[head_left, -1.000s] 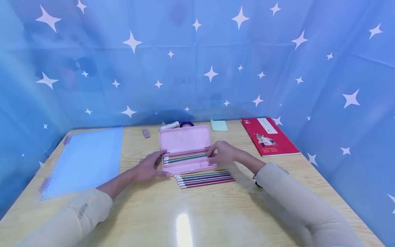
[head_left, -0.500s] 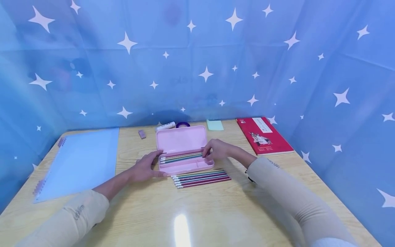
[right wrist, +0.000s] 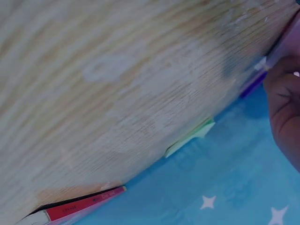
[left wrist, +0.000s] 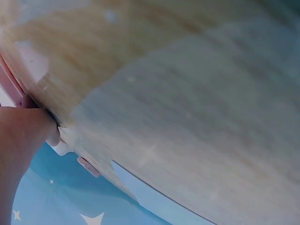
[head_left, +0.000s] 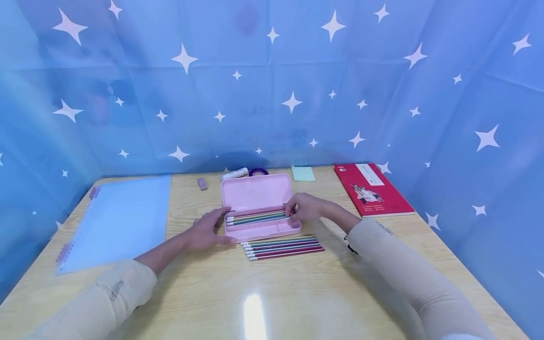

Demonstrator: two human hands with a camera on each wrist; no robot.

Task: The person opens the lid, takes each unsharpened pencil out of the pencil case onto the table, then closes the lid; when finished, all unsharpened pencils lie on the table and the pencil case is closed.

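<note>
An open pink pencil case (head_left: 259, 208) lies in the middle of the wooden table (head_left: 272, 293), its lid raised toward the back. Several coloured pencils (head_left: 255, 218) lie inside its tray. Another row of several pencils (head_left: 284, 247) lies on the table just in front of the case. My left hand (head_left: 207, 230) rests against the case's left end with fingers straight. My right hand (head_left: 302, 208) is at the case's right end, fingertips curled onto the pencil ends in the tray. The wrist views show mostly table grain and a sliver of each hand.
A pale blue spiral notebook (head_left: 116, 219) lies at the left. A red book (head_left: 371, 189) lies at the right rear. Behind the case sit a small eraser (head_left: 202, 183), a white glue stick (head_left: 233, 174), a purple tape roll (head_left: 258, 172) and a green sticky pad (head_left: 303, 173).
Both hands stay at the ends of the case. The right hand's fingertips have shifted slightly along the pencils in the tray; the view itself has swayed a little.
</note>
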